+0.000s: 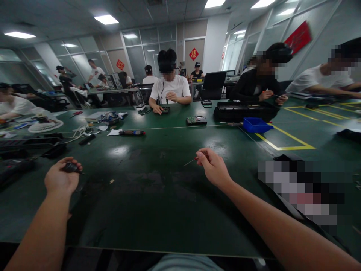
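My left hand [60, 176] is curled palm up around a short black cylindrical object [71, 168] with a thin dark tip pointing right; its exact kind is unclear. On the other side, my right hand [212, 165] grips a screwdriver [190, 162] by its reddish handle, mostly hidden by the fingers. Its thin metal shaft points left and slightly down above the green table [135, 218]. The two hands are well apart, and both held things are off the tabletop. A small pale scrap [112, 181] lies between them, nearer the left hand.
Beyond my hands lie a dark marker-like tool [132, 132], a hard drive [196, 120] and a blue bin [257, 125]. Cables and black parts [53, 150] crowd the left. A partly blurred dark-edged item [282, 199] lies at right. Co-workers sit across the table.
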`<control>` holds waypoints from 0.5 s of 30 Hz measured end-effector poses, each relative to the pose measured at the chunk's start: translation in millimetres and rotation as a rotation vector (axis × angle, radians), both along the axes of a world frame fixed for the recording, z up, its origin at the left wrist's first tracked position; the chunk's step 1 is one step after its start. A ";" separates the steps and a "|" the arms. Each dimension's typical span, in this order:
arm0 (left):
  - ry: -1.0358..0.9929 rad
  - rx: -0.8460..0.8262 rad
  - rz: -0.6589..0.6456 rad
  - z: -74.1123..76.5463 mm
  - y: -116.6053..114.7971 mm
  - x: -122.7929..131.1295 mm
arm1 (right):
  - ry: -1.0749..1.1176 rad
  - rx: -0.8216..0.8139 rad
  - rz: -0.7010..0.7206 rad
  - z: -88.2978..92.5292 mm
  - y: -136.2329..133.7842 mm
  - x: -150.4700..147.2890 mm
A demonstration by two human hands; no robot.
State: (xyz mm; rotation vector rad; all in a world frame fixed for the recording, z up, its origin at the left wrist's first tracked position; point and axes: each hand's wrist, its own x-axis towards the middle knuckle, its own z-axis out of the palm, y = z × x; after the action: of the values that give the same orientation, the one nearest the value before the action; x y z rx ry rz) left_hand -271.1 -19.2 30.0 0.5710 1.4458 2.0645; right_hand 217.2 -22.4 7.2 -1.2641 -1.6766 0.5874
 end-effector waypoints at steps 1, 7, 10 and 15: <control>0.007 -0.002 -0.006 -0.6 0.9 -1.0 | 0.002 0.002 0.003 -0.3 0.1 0.0; -0.052 -0.014 0.060 -2.2 6.1 -5.8 | -0.003 -0.006 -0.003 0.4 0.1 -1.2; -0.048 0.009 0.059 -2.0 4.5 -6.0 | -0.012 -0.008 -0.008 1.3 -0.8 -1.7; -0.055 0.013 0.014 -2.6 2.4 -5.7 | -0.006 -0.013 0.002 1.5 -0.9 -1.8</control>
State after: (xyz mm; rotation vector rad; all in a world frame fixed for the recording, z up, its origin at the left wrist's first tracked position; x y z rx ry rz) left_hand -276.8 -16.9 27.5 0.5068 1.4097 2.0860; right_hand 215.4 -23.3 8.7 -1.2750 -1.6816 0.5971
